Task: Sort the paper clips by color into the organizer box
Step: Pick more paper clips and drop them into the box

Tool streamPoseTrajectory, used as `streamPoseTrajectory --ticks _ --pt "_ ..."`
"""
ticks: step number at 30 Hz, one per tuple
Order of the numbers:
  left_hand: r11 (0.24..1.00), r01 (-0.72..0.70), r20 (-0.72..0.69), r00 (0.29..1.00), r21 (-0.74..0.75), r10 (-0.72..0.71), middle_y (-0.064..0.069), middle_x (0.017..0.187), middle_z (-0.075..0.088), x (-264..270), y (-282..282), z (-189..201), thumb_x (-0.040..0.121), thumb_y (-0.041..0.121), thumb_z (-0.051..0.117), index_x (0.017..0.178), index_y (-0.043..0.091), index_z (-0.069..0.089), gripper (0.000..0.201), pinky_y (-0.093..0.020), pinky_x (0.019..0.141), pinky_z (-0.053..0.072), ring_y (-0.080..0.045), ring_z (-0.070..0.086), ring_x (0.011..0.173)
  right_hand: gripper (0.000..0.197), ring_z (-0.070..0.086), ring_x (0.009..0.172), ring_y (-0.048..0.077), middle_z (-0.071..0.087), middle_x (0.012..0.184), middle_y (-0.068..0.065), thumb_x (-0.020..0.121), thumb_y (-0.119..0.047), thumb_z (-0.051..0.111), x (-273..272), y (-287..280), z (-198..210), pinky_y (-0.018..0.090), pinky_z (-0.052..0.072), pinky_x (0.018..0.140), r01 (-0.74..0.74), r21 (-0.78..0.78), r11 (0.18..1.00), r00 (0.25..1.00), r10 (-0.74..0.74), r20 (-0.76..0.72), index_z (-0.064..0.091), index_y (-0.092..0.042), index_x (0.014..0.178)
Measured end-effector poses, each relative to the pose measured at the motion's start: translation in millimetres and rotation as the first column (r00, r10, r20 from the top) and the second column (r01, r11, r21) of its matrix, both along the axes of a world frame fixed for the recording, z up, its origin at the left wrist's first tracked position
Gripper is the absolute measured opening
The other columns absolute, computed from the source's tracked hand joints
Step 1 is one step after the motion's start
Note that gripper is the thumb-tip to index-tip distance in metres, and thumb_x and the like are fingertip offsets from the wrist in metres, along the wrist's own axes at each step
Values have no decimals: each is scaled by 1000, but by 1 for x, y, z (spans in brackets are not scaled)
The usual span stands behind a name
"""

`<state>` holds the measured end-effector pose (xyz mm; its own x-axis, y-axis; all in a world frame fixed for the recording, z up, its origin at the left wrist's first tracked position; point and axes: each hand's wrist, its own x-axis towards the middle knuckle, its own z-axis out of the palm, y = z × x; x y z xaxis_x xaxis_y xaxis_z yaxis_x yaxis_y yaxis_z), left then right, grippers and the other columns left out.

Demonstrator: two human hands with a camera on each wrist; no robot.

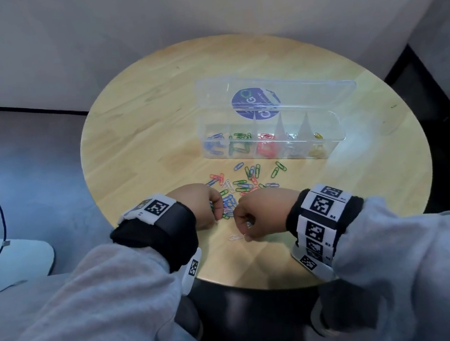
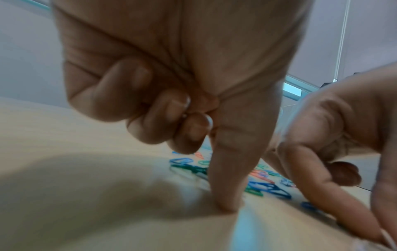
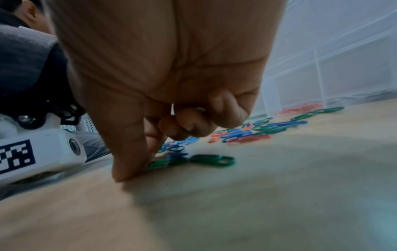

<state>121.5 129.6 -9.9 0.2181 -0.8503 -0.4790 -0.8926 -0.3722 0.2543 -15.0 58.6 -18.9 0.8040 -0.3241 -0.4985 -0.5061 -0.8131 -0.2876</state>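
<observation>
A round wooden table fills the middle of the head view. On it, right of centre, stands a clear organizer box with its lid tipped open behind. Its five compartments run left to right and hold blue, green, red, silvery and yellow clips.

Two grey sleeves come in from the bottom corners, each wrist wrapped in a black band with printed square markers.

The left hand sits just below centre at the near edge of the pile. In its wrist view the outer fingers are curled into the palm and the thumb tip presses the tabletop; whether it holds a clip cannot be told. The right hand is just beside it, its fingers bunched, with thumb and forefinger tips down on a green clip.

The loose paper clips lie scattered between hands and box. One white clip lies apart, below the hands.
</observation>
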Motion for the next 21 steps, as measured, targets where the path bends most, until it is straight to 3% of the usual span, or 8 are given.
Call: streamPoseTrajectory --ticks 2,7,10,12,14,16,18,21 --pt "1000 5 0 1000 -4 -5 9 64 49 2 -1 -2 77 11 61 74 28 59 17 -20 50 32 -13 48 66 19 48 68 12 49 64 -11 79 -20 64 -4 -1 0 31 46 67 45 22 999 999 -44 -16 55 -26 64" --pt "999 10 -13 1000 -41 -10 11 61 49 3 -5 -3 76 18 63 73 28 60 11 -19 50 31 -6 45 58 6 53 67 13 62 74 -4 81 -16 59 -18 -11 10 25 46 65 256 216 942 961 -272 44 59 -18 76" --pt "998 1 -72 997 -60 -6 11 61 50 4 -6 -3 77 25 65 70 29 59 10 -21 55 34 -7 46 59 19 52 64 21 60 70 6 83 -2 50 -24 -21 11 25 45 56 430 471 770 858 -511 53 50 -14 67" --pt "997 -21 -179 984 -70 8 10 63 51 9 -8 0 79 26 67 73 28 60 10 -23 61 36 -9 47 61 23 52 62 25 56 66 10 84 5 45 -26 -23 10 25 44 49 485 604 633 775 -630 38 45 -12 68" --pt "991 -101 -336 940 -87 67 7 66 54 14 -10 6 81 21 67 74 25 61 11 -24 65 39 -11 49 63 22 49 55 22 55 65 11 86 7 40 -25 -23 9 23 41 44 514 652 558 726 -688 16 43 -12 74" --pt "959 -271 -540 821 -80 187 1 67 54 18 -12 13 85 11 62 72 18 58 15 -19 57 43 -10 49 58 18 45 49 19 52 63 10 88 4 42 -22 -21 7 23 37 42 524 671 524 703 -711 6 44 -13 81" --pt "886 -463 -725 622 -36 295 -4 65 50 23 -13 19 88 2 53 68 13 53 23 -13 45 44 -6 48 45 12 44 44 14 52 58 5 90 -4 51 -19 -18 6 21 36 42 515 665 542 711 -703 21 46 -14 86" --pt "760 -649 -855 378 28 355 -6 63 48 29 -12 27 90 1 46 67 11 47 25 -13 41 42 -7 48 40 9 53 52 6 58 61 -10 84 -21 64 -10 -13 7 16 41 47 500 427 754 804 -587 94 55 -19 86"
